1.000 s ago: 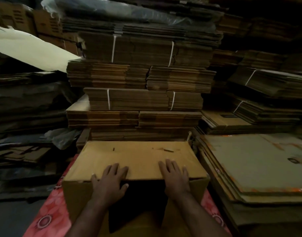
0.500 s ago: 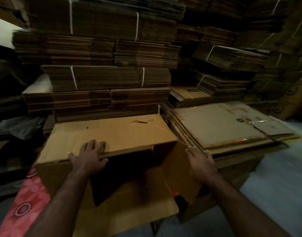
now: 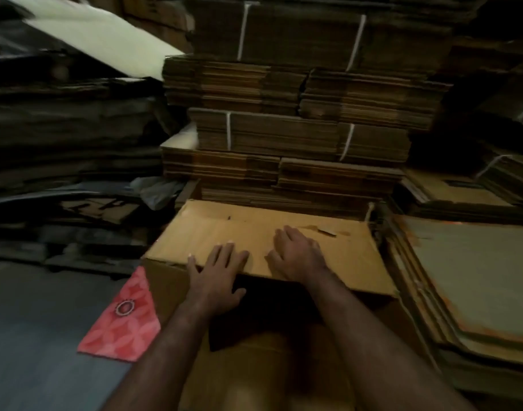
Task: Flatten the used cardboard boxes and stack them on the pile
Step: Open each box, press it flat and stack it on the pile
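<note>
Head view: the right hand (image 3: 296,256) has returned from the box's side; both it and the left hand (image 3: 215,277) press flat-fingered, gripping nothing, on the box (image 3: 254,235), still unflattened beside the pile (image 3: 468,277).

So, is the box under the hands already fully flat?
No, the cardboard box still has a dark open cavity below its top panel, where the left hand and right hand rest.

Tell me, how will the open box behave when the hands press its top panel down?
The box is probably light and will likely fold, not resist: its front is open and dark inside. Both hands, left and right, lie flat on the panel, which looks stiff and smooth, so it may slide on the red cloth.
</note>
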Demonstrator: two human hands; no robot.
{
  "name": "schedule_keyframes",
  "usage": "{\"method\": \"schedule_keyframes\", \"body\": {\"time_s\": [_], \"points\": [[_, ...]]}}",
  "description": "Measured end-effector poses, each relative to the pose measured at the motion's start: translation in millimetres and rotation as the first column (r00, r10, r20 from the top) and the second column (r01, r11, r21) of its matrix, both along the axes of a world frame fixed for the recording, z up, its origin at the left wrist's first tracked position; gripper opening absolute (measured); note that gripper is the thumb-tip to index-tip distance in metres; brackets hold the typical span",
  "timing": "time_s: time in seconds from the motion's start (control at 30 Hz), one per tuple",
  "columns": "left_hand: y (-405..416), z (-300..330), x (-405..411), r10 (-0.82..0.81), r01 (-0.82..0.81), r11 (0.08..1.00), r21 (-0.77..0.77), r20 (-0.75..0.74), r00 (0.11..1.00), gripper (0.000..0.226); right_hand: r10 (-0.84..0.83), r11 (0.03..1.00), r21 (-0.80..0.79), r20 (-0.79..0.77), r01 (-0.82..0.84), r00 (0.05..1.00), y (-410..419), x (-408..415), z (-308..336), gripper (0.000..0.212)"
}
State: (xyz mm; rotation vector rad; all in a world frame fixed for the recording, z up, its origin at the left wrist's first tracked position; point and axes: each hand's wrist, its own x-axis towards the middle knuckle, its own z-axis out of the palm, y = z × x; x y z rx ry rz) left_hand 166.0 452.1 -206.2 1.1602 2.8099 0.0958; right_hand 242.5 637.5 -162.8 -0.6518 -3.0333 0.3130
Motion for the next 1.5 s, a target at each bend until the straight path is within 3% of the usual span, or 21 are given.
{"method": "schedule_keyframes", "body": {"time_s": [0.1,0.17,0.27,0.37,0.5,0.6,0.7,0.8,0.83,0.9,1.0,1.23,1.37,1.43,1.5], "points": [[-4,-4,1,0.040,-0.040,0.998,0.052,-0.008,0.999,0.080,0.046,0.999,0.003,-0.024,-0.046,0.999,1,-17,-28,0.060],[-5,-9,6,0.193,-0.179,0.970,0.163,-0.071,0.979,0.077,0.052,0.998,0.035,-0.079,-0.049,0.996,0,-20,-40,0.062],[-2,-15,8,0.562,-0.526,0.798,0.294,-0.046,0.826,0.085,0.081,0.996,0.054,-0.112,-0.075,0.990,3,-25,-44,0.064],[-6,-14,-4,0.693,-0.681,0.615,0.397,0.140,0.707,0.091,0.075,0.996,0.051,-0.088,-0.071,0.993,12,-24,-44,0.064],[-39,-5,-24,0.573,-0.636,0.655,0.407,0.282,0.770,0.095,0.078,0.995,0.065,-0.090,-0.073,0.993,24,-22,-43,0.062],[-86,1,-36,0.649,-0.666,0.738,0.107,0.158,0.744,0.105,0.074,0.994,0.082,-0.089,-0.066,0.993,23,-23,-44,0.063],[-127,4,-49,0.716,-0.717,0.694,-0.060,0.157,0.680,0.091,0.070,0.994,0.090,-0.083,-0.063,0.994,14,-24,-46,0.066],[-143,-5,-66,0.696,-0.717,0.691,0.085,0.187,0.693,0.042,0.071,0.993,0.097,-0.092,-0.062,0.993,-3,-33,-48,0.066],[-143,-9,-71,0.682,-0.721,0.669,0.181,0.235,0.692,0.039,0.072,0.993,0.100,-0.098,-0.062,0.993,-9,-38,-49,0.066],[-140,-13,-82,0.664,-0.752,0.598,0.279,0.353,0.659,0.057,0.066,0.993,0.102,-0.097,-0.056,0.993,-22,-50,-50,0.066],[-152,-18,-108,0.701,-0.795,0.553,0.250,0.377,0.606,0.078,0.057,0.995,0.082,-0.106,-0.049,0.993,-43,-74,-56,0.067],[-225,-65,-194,0.644,-0.845,0.498,0.192,0.571,0.509,0.074,0.019,1.000,0.024,-0.108,-0.016,0.994,-129,-140,-118,0.072],[-255,-129,-220,0.521,-0.906,0.411,0.096,0.791,0.320,0.057,-0.011,0.994,-0.104,0.183,0.031,0.983,-160,-155,-208,0.074],[-262,-168,-221,0.481,-0.896,0.443,0.027,0.836,0.263,0.059,0.001,0.979,-0.193,0.354,0.072,0.935,-164,-151,-251,0.072],[-268,-208,-220,0.461,-0.867,0.499,0.010,0.843,0.276,0.057,0.013,0.973,-0.214,0.423,0.085,0.906,-165,-149,-279,0.070]]}}
